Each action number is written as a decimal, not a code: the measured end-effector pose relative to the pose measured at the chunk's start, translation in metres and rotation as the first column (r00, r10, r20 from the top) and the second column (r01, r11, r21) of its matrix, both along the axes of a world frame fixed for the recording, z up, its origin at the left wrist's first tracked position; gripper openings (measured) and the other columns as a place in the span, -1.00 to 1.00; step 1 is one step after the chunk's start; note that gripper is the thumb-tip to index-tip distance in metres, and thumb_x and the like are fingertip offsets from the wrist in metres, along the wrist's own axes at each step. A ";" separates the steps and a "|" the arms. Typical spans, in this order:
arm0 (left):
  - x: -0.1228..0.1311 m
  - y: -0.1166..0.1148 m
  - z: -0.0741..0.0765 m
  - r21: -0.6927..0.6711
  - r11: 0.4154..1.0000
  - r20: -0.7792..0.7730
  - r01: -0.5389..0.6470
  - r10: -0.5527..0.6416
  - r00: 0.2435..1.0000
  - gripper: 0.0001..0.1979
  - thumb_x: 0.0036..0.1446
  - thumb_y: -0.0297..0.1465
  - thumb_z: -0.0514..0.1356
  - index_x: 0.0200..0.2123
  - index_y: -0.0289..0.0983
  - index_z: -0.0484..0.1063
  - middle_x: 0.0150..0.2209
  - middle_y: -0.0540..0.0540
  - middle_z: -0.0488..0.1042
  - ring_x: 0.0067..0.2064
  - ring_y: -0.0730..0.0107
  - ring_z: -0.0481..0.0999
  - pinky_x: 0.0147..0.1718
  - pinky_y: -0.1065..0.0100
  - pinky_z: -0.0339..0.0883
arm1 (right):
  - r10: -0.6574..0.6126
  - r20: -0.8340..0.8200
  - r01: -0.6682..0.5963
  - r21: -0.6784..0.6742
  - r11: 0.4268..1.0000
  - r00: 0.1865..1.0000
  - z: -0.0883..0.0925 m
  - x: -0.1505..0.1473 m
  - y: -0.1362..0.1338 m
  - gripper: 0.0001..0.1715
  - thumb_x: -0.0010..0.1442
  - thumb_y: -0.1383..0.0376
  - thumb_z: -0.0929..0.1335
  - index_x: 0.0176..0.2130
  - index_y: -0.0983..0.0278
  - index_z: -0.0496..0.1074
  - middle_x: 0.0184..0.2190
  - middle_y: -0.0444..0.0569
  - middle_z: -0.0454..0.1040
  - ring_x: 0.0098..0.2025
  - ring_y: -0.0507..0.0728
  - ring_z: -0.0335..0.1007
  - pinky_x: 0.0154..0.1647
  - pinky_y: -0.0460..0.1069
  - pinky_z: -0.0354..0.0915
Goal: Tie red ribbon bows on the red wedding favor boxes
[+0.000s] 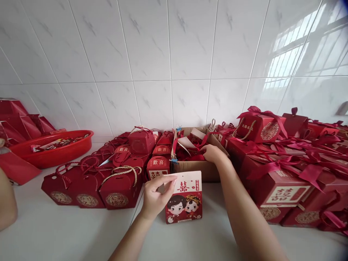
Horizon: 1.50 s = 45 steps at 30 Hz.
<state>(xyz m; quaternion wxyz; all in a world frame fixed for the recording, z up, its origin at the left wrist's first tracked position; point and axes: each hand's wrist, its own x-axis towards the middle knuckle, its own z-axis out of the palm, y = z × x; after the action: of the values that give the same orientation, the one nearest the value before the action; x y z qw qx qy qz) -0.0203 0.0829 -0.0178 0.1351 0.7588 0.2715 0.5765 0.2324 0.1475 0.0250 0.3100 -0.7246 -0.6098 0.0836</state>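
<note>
My left hand [158,194] pinches the upper left edge of a red gift box [187,201] with a white top and two cartoon figures on its front. The box stands upright on the pale table. My right hand [213,154] reaches into an open cardboard box [197,171] behind it, which holds red ribbons [187,154] and some pale card pieces. The right fingertips are partly hidden among the ribbons, so what they grip, if anything, does not show.
Red boxes with cord handles [116,194] stand in rows on the left. Ribbon-tied red boxes [285,185] are stacked on the right. A red basket of small packets [62,152] sits at far left, near another person's arm [7,199]. A tiled wall [152,54] rises behind.
</note>
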 end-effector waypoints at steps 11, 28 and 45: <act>-0.003 0.002 -0.005 -0.020 1.000 -0.003 -0.013 0.013 1.000 -0.88 0.07 -0.46 0.23 -0.33 -0.21 0.57 -0.37 -0.05 0.64 -0.36 0.35 0.61 -0.33 0.38 0.52 | -0.100 -0.077 0.112 0.173 0.979 0.992 0.019 -0.009 -0.015 -0.78 0.02 0.23 0.39 -0.28 0.26 0.51 -0.32 0.06 0.59 -0.27 0.21 0.50 -0.30 0.02 0.31; 0.015 -0.045 0.102 0.096 0.952 0.024 -0.290 0.289 0.957 -0.91 0.11 -0.33 0.21 -0.33 -0.22 0.40 -0.34 -0.03 0.50 -0.27 0.31 0.51 -0.23 0.31 0.43 | 0.624 -0.183 -0.207 0.841 0.500 0.760 0.079 -0.038 -0.103 -0.84 0.02 0.34 0.49 -0.30 0.21 0.56 -0.38 -0.11 0.61 -0.32 0.11 0.58 -0.27 0.02 0.55; 0.037 -0.059 0.150 0.105 0.994 -0.088 -0.010 0.019 0.996 -0.83 0.10 -0.38 0.24 -0.19 -0.17 0.43 -0.23 -0.02 0.57 -0.22 0.29 0.57 -0.28 0.34 0.51 | 0.528 0.012 -0.167 0.955 0.247 0.849 0.087 -0.066 -0.127 -0.54 0.04 0.54 0.42 -0.13 0.08 0.55 -0.26 -0.07 0.58 -0.25 0.12 0.53 -0.33 0.02 0.49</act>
<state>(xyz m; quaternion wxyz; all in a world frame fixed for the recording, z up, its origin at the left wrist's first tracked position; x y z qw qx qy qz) 0.0165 0.0242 0.1322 0.0786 0.7877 0.2522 0.5566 0.1659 0.0202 0.1120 0.7312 -0.2332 -0.6333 -0.0994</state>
